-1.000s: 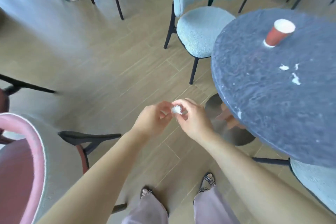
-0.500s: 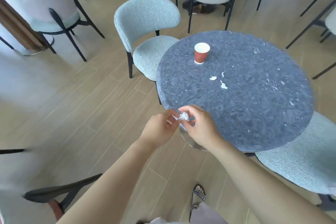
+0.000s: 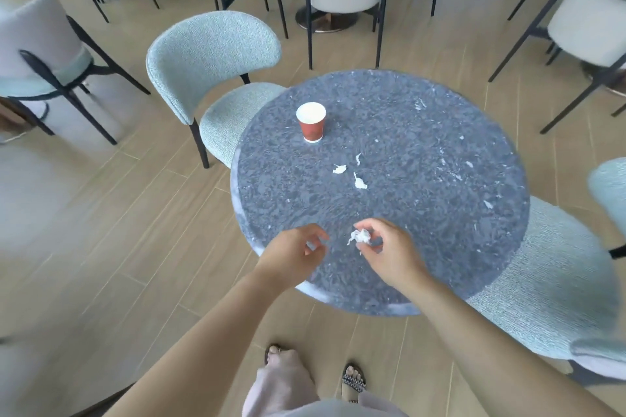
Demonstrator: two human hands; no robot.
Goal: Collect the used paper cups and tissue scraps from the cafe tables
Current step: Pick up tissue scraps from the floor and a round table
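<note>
Cup [image 3: 311,122] on table [image 3: 423,206], scraps [image 3: 339,168] before it (slightly right), chair [image 3: 210,54] behind-left

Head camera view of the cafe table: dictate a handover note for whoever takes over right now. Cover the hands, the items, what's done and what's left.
Right hand: pinches a crumpled tissue wad above the near part of the table.
Left hand: fingers loosely curled beside it; unclear whether its grip holds anything.
On the table: red paper cup upright, with three tissue scraps lying just nearer than it.
Done: one wad in hand.
Left: the cup and the three scraps.
</note>
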